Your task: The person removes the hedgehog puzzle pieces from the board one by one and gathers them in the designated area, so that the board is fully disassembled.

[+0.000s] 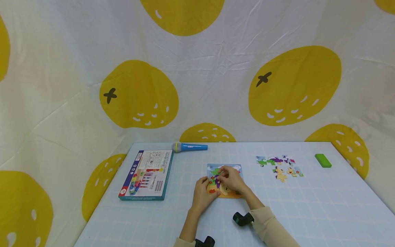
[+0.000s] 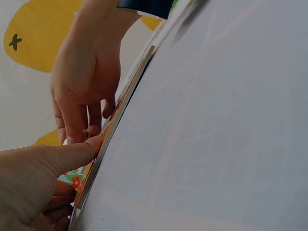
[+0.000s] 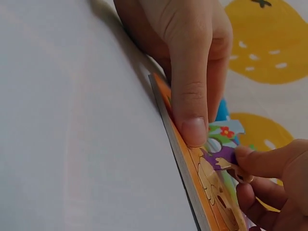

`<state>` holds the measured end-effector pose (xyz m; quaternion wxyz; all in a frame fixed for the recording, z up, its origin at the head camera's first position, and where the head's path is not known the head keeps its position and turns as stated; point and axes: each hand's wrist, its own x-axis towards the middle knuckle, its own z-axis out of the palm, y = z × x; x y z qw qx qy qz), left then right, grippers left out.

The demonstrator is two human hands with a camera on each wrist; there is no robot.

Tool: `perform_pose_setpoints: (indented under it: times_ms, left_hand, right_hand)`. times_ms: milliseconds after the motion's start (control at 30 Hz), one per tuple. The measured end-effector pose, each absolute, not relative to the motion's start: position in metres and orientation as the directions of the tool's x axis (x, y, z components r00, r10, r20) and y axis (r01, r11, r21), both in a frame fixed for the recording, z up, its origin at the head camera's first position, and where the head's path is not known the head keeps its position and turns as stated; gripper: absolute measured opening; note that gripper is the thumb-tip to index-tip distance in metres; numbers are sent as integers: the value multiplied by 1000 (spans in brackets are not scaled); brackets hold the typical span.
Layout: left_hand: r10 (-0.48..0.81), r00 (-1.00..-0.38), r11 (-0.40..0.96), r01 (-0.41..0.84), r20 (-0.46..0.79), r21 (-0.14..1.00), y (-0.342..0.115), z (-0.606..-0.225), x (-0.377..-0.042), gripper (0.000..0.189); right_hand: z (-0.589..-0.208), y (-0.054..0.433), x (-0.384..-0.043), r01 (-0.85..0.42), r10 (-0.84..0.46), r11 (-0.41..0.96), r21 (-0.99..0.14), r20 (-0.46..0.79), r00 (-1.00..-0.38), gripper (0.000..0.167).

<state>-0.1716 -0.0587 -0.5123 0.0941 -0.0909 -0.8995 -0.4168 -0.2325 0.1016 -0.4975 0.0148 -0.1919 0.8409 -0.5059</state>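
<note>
A jigsaw puzzle board (image 1: pixel 232 196) with an orange lower border lies flat on the table. My left hand (image 1: pixel 201 196) holds it at its near left corner; in the right wrist view the thumb (image 3: pixel 190 106) presses near the orange edge, its other fingers mostly hidden. Over the board, my right hand (image 1: pixel 232 178) pinches a puzzle piece (image 3: pixel 224 155) between thumb and fingers. This piece shows purple, green, pale blue and a red flower, and is tilted up above the printed picture. In the left wrist view the right hand (image 2: pixel 89 82) hides the piece.
Several loose puzzle pieces (image 1: pixel 280 175) lie right of the board, with a green block (image 1: pixel 323 160) farther right. A flat box (image 1: pixel 148 175) sits at the left. The blue toy microphone (image 1: pixel 192 147) lies near the back edge, before a fruit-patterned curtain (image 1: pixel 216 85).
</note>
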Motion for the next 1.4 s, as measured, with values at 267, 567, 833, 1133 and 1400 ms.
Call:
perform_pose_setpoints:
  times_ms: [267,567,833,1133,1400]
  left_hand:
    - [86,-965,637,244,246,732,-58,-512,-172,71]
    - [69,-970,641,221,231,735,-57,-513,-173,70]
    - [56,-972,650,208,227,731,-56,-514,-172,69]
    - [48,-973,654,200,225,730,-55,-513,-171,68]
    - [51,-975,647,197,217,736,-56,-514,-171,68]
  right_hand:
    - [-488,108,-230,-283,-331,330,-900,171,-928,20]
    - [-490,137,-234,-286,-299,292,-913,197,-934,22]
    - [-489,175,-236,-226,-196,422,-878,156,-968,22]
    - [-492,224,-233,-165,-106,547,-821,127,-986,26]
    - [-494,246,-223,-167,-46,684,-710,186,-981,18]
